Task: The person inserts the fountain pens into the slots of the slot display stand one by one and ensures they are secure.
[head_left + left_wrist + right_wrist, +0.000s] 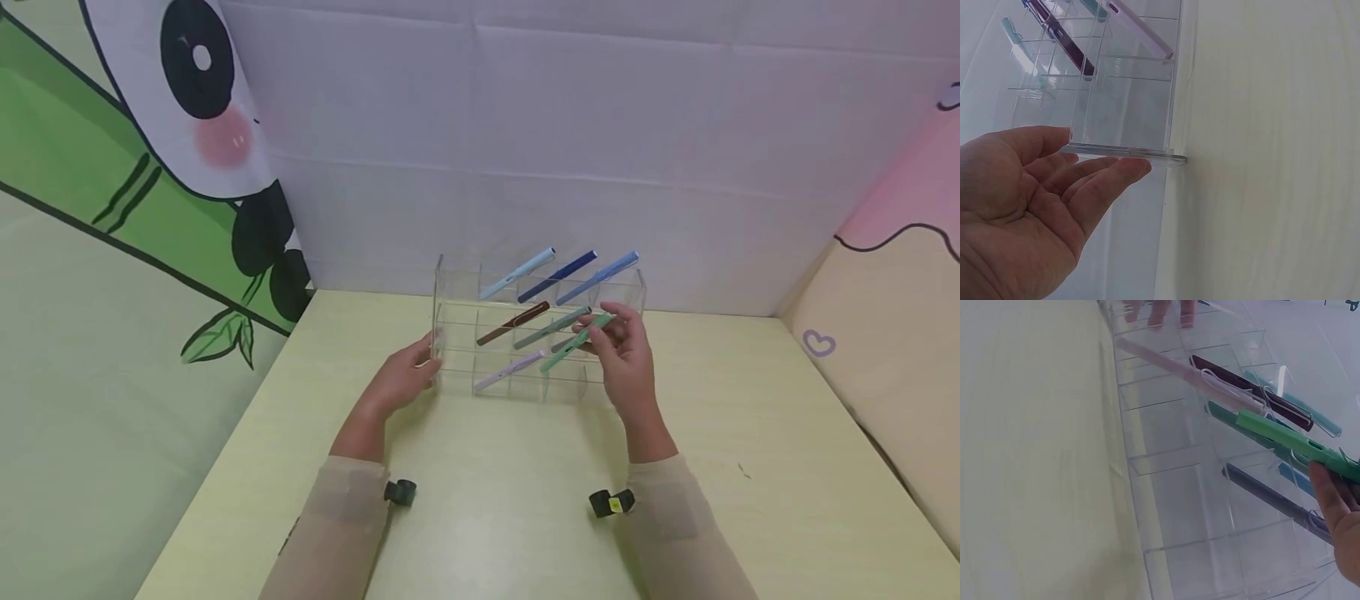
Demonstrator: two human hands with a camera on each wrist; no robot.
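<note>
A clear acrylic pen rack (453, 321) with tiered compartments stands on the table. My left hand (397, 379) holds its left side panel (1125, 150), with fingers on both faces of the panel. My right hand (626, 350) pinches a green pen (577, 342) between thumb and fingers. In the head view, that pen slants over the front tier at the right, its lower end at a compartment. A lavender pen (510, 372) leans in the front tier. Behind it are a brown pen (513, 324), a grey-green pen (552, 328) and a dark grey pen (1272, 497), partly covered by my right hand.
The back tier holds a light blue pen (519, 274), a dark blue pen (558, 277) and a mid-blue pen (598, 278). A pale wood table (495, 508) extends around the rack. A white cloth backdrop (570, 125) rises behind it, and printed cloths hang at both sides.
</note>
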